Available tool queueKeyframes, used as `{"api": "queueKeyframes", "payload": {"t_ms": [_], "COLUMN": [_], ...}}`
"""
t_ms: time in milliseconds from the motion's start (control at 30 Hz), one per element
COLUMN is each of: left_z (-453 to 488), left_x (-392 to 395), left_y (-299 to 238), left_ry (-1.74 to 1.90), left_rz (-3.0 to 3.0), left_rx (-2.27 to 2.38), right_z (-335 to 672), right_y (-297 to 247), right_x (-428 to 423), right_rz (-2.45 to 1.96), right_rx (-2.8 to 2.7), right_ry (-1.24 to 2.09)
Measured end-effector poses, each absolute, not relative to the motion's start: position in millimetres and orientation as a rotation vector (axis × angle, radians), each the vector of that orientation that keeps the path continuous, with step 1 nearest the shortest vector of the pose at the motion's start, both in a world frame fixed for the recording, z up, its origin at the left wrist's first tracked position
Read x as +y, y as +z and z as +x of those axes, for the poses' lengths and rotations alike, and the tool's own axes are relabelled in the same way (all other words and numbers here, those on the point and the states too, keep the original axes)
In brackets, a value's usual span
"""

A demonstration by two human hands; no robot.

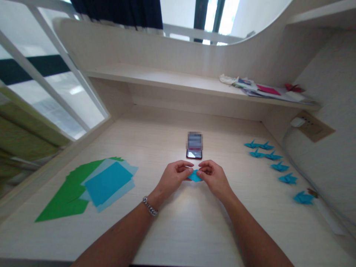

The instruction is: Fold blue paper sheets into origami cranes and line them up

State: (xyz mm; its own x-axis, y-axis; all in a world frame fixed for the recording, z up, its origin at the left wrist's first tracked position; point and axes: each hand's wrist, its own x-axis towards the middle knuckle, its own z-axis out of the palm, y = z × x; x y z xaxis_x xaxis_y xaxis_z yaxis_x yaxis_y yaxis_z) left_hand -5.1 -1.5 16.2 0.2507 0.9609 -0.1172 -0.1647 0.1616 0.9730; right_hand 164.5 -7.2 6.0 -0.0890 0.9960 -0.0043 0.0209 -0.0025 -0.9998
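Between my two hands is a small folded piece of blue paper (195,176), just above or on the desk. My left hand (177,173) pinches its left edge between thumb and fingers. On the other side, my right hand (213,176) grips the right edge the same way, and the fingertips cover parts of the folds. A phone (194,153) lies right beyond the hands, its screen partly blurred out. Several blue origami cranes (279,167) stand along the right side of the desk.
Blue paper sheets (109,182) lie over green paper (66,194) at left. A shelf (167,79) with papers (268,90) crosses the back, under a mirror (180,15). A white plug (297,122) with a grey cable (289,152) sits at the right wall.
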Motion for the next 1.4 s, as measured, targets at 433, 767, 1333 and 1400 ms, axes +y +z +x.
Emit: {"api": "queueKeyframes", "payload": {"t_ms": [433,767,1333,1400], "left_z": [-3.4,-3.6,-2.7,-3.4], "left_x": [-0.5,0.5,-3.7,-2.8], "left_y": [11.4,9.0,6.8,7.6], "left_ry": [1.052,1.091,1.103,1.085], "left_rz": [1.175,1.232,1.254,1.207], "left_rx": [1.044,1.085,1.072,1.065], "right_z": [165.4,164.8,158.3,161.5], "right_y": [4.0,3.3,-1.8,0.1], "right_x": [-6.1,-4.2,-4.6,-4.1], "right_rz": [-1.212,-1.194,-1.168,-1.161], "right_rx": [-1.261,-1.222,-1.215,-1.187], "right_ry": [1.317,1.318,1.316,1.367]}}
